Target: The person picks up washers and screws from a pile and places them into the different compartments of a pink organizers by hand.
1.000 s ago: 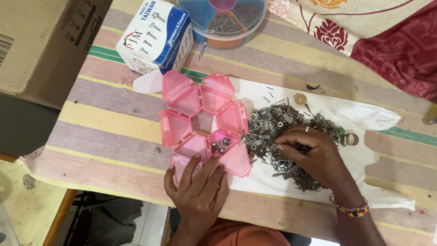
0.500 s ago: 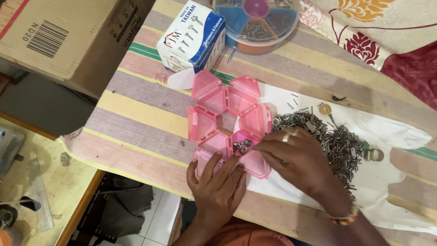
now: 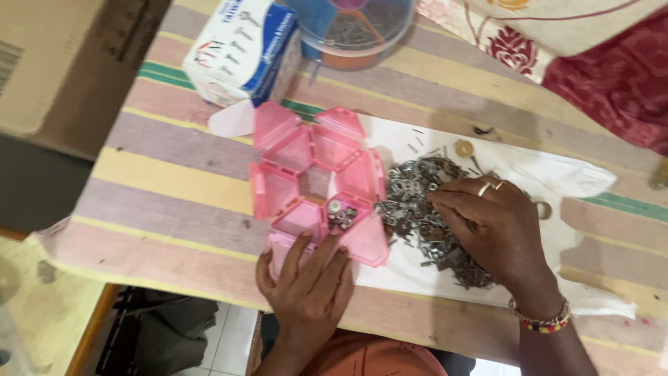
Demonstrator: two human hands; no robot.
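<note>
A striped cloth [image 3: 174,181] covers the worktop, where a pink organiser [image 3: 313,181] of open, petal-shaped compartments serves as the centre. Right of it, on a white sheet [image 3: 557,177], lies a heap of small metal hardware [image 3: 417,202]. The right hand [image 3: 490,226] rests curled on the heap, fingertips picking among pieces; whether it grips one cannot be told. The left hand [image 3: 306,285] lies open, fingers spread on the organiser's near edge, steadying it beside a compartment holding a few nuts [image 3: 339,216]. The work appears to be sorting; the next move likely calls for a fine pinch.

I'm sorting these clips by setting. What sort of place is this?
Probably a home worktable: a striped cloth, floral bedding, and a hardware pile being sorted into a pink organizer.
</note>
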